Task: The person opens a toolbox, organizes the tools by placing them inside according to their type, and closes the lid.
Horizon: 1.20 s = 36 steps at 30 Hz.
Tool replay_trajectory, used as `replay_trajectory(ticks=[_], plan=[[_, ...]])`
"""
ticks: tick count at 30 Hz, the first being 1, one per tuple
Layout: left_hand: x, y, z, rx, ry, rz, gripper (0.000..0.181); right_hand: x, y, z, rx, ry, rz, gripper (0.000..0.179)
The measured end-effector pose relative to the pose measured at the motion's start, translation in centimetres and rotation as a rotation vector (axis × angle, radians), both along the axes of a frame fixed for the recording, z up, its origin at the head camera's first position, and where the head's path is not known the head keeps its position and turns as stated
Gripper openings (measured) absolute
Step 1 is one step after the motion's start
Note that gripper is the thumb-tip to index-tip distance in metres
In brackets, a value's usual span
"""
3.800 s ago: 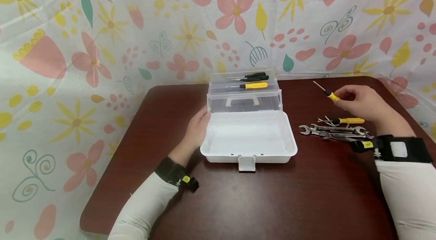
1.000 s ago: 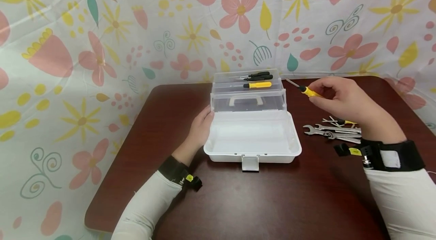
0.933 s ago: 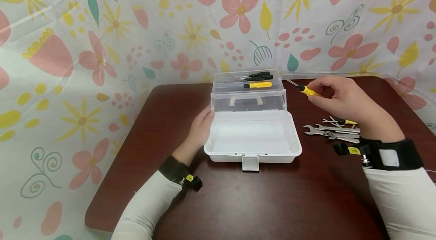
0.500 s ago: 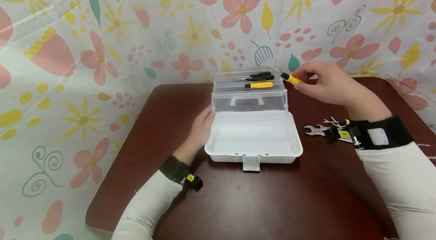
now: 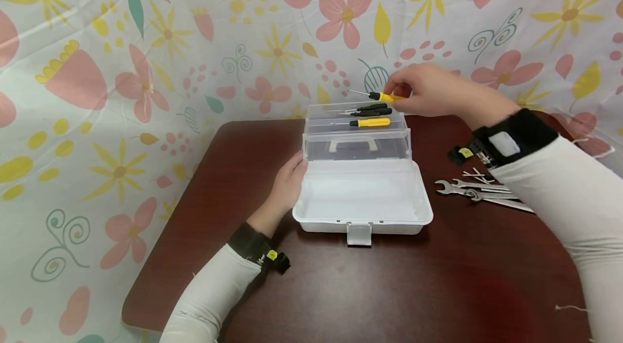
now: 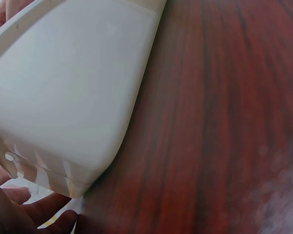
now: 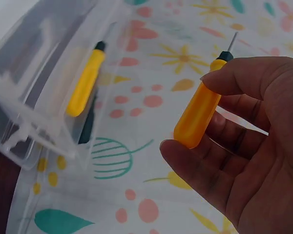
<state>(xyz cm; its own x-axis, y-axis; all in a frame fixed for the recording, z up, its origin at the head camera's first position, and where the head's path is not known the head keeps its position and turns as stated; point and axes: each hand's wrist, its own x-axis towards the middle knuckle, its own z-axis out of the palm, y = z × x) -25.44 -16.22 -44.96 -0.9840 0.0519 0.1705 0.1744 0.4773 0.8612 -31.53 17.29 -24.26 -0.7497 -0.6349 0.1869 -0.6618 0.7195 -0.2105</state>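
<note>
My right hand [image 5: 428, 88] pinches a yellow-and-black screwdriver [image 7: 198, 119] by its handle, with fingertips and thumb. The screwdriver is above the back of the toolbox's clear lid section [image 5: 357, 143], its shaft pointing left. In that section lie another yellow-handled screwdriver [image 5: 372, 122] and some black-handled screwdrivers [image 5: 372, 112]. The white toolbox [image 5: 362, 197] stands open in front of me, its latch [image 5: 359, 235] hanging at the front. At its left back corner, my left hand [image 5: 287, 183] holds the side; in the left wrist view its fingers [image 6: 44, 207] curl behind the box.
Several metal wrenches [image 5: 479, 191] and thin hex keys [image 5: 477, 175] lie on the dark red-brown table [image 5: 389, 289] to the right of the toolbox, partly hidden by my right sleeve. A flowered cloth [image 5: 194, 61] hangs right behind the table.
My right hand has carried the screwdriver left and back, from above the wrenches' side to over the clear lid section. The left hand stays at the box. The head view shifts slightly.
</note>
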Motion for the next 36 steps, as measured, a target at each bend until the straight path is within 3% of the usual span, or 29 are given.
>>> replay_trajectory(ticks=[6, 11, 15, 23, 36], plan=[[0.0, 0.0, 0.0, 0.006, 0.001, -0.005, 0.059, -2.2, -1.8, -0.2, 0.116, -0.027, 0.022, 0.022], [0.0, -0.1, 0.2, 0.006, -0.002, 0.000, 0.059, -3.3, -3.1, -0.9, 0.110, -0.080, 0.008, 0.027], [0.0, 0.0, 0.2, 0.005, 0.001, -0.001, 0.058, -3.5, -4.3, -1.5, 0.099, -0.138, -0.005, 0.028], [0.1, 0.1, 0.0, 0.019, -0.002, -0.004, 0.057, -4.2, -6.2, -3.3, 0.130, -0.136, 0.036, 0.029], [0.0, 0.0, 0.1, 0.013, 0.005, -0.003, 0.056, -4.6, -6.2, -4.8, 0.195, -0.198, -0.004, 0.024]])
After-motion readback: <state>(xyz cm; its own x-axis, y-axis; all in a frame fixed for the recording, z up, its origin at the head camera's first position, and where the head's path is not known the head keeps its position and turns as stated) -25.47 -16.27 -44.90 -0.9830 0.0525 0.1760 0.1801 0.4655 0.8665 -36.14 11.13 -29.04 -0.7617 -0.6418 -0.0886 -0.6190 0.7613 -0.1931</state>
